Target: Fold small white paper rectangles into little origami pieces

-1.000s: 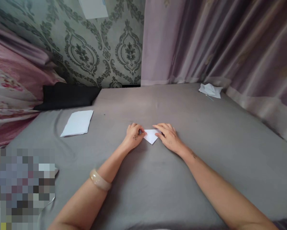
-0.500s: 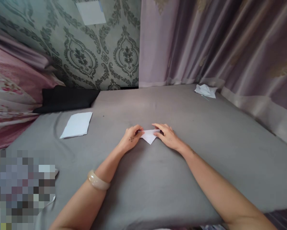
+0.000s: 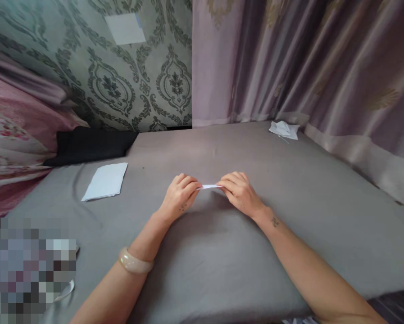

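Note:
A small folded piece of white paper (image 3: 210, 186) shows only as a thin strip between my two hands, just above the grey sheet (image 3: 222, 261). My left hand (image 3: 179, 196) pinches its left end with curled fingers. My right hand (image 3: 239, 193) pinches its right end, fingers bent over it. Most of the paper is hidden by my fingers. A pale bangle (image 3: 134, 262) sits on my left wrist.
A stack of white paper sheets (image 3: 105, 181) lies at the left on the grey sheet. Crumpled white paper (image 3: 284, 130) rests at the far right by the purple curtain (image 3: 306, 67). A black cushion (image 3: 90, 144) lies against the patterned wall. Pink floral bedding (image 3: 9, 144) is at the left.
The paper was a flat downward-pointing triangle pressed on the sheet; now both hands have lifted it and it shows only as a thin edge-on strip. The view has tilted slightly.

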`<state>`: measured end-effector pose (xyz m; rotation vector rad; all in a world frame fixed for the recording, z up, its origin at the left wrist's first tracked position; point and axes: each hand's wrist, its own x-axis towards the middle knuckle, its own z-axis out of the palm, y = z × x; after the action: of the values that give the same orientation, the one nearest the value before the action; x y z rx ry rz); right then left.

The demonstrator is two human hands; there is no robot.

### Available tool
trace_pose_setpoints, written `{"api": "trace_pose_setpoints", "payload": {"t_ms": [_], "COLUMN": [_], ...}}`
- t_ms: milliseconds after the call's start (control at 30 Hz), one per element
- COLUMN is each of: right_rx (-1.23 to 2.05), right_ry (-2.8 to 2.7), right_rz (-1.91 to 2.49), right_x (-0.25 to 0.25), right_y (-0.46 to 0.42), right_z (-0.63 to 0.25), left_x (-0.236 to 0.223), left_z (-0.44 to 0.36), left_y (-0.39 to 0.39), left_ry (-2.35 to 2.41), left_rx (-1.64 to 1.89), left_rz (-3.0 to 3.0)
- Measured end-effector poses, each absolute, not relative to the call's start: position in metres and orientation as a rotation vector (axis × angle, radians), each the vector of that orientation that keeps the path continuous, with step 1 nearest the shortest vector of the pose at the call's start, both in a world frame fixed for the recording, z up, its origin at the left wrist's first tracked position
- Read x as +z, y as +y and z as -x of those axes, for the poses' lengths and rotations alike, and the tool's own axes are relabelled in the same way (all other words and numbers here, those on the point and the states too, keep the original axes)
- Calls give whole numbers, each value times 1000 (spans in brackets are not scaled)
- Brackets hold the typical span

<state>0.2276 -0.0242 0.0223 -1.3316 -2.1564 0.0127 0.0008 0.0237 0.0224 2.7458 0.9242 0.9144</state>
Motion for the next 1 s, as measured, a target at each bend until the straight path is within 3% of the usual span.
{"api": "trace_pose_setpoints", "payload": {"t_ms": [133,367,567,733,1000], "right_rx": [-278,-273,-64,286,712], "right_ry": [-2306,-2493,-2449,-2177,-1774], "right_rz": [1296,1340,1457,1571,1681], "right_x": [17,7,8,4,6], "right_y": [-26,-28,-36,-32,-27], "right_z": [-223,-217,-218,-221,-224], "left_x": [16,10,8,-1,6], "left_z": [0,-5,-2,0,-2], "left_y": [20,13,7,13,14], "left_ry": [921,870,991,1161,1385], "left_rx": [760,406,380,587,568], "left_rz": [-3097,-3205,-2982,-2536,-2123]}}
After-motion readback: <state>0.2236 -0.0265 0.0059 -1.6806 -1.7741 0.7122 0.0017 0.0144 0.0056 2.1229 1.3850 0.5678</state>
